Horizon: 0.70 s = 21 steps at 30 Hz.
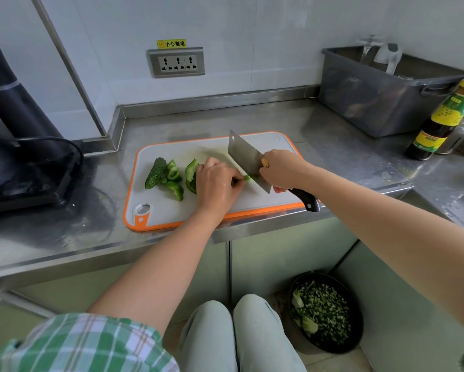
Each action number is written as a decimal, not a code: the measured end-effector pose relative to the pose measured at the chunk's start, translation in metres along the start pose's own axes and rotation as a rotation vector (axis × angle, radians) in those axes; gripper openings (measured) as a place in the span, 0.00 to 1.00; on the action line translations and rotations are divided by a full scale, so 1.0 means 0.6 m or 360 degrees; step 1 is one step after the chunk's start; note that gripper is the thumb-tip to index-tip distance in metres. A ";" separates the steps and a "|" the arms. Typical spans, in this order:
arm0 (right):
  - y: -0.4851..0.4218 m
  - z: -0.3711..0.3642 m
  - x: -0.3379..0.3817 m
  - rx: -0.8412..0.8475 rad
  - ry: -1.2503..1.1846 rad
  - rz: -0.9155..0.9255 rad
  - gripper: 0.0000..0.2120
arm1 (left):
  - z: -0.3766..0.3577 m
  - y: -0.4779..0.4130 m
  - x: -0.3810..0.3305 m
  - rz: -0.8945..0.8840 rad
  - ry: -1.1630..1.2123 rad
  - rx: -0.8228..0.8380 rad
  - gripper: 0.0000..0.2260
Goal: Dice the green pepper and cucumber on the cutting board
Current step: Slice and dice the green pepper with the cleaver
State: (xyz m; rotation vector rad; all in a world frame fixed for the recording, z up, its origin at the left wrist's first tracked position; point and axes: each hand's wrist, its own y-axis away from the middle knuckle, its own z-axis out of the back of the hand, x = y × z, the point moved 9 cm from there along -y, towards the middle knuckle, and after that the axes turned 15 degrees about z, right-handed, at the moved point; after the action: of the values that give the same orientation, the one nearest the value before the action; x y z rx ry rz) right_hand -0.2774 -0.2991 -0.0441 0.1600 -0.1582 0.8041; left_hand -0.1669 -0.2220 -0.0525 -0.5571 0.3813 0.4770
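A white cutting board [265, 146] with an orange rim lies on the steel counter. On its left part lie a dark cucumber piece [155, 173] and several green pepper pieces [175, 181]. My left hand [217, 183] holds down a small strip of green pepper [247, 178] with curled fingers, right beside the blade. My right hand [279, 170] grips the black handle of a cleaver [245, 157], whose blade slants down onto the board next to that strip. Most of the strip is hidden under my left hand.
A black appliance [18, 146] with a cable stands at the counter's left. A grey plastic bin [381, 95] and a dark sauce bottle [443, 122] stand at the right. On the floor below, a black bowl [324, 312] holds chopped greens. A wall socket [177, 63] sits behind the board.
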 end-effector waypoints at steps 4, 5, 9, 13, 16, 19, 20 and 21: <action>-0.005 -0.016 0.002 -0.0072 -0.0088 -0.0014 0.09 | -0.003 -0.001 0.002 -0.0003 0.0033 0.0034 0.03; -0.006 -0.016 0.002 -0.0096 -0.0113 -0.0023 0.10 | -0.003 -0.001 0.002 -0.0017 0.0031 0.0030 0.03; -0.007 -0.008 -0.006 -0.0180 -0.0171 -0.0052 0.10 | 0.000 0.001 0.002 -0.0034 0.0021 0.0017 0.03; -0.003 0.012 0.000 -0.0096 -0.0064 0.0013 0.10 | 0.006 0.004 -0.001 -0.0023 -0.0011 -0.0023 0.03; -0.003 0.004 0.014 0.0041 0.0066 0.0056 0.12 | 0.007 0.005 -0.002 -0.0019 -0.0039 -0.0039 0.02; -0.006 -0.013 0.019 0.0044 0.0026 0.0047 0.08 | 0.007 0.005 -0.001 -0.0025 -0.0027 -0.0019 0.02; -0.008 -0.015 0.021 0.0014 0.0009 0.0046 0.07 | 0.006 0.006 -0.001 -0.0029 -0.0016 -0.0006 0.02; -0.009 -0.015 0.020 -0.0032 -0.0021 0.0034 0.08 | 0.006 0.006 -0.002 -0.0040 -0.0003 0.0000 0.02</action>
State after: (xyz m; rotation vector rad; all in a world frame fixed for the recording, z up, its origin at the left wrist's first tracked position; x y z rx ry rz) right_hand -0.2644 -0.2926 -0.0512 0.1452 -0.1806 0.8227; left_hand -0.1688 -0.2177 -0.0505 -0.5609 0.3723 0.4534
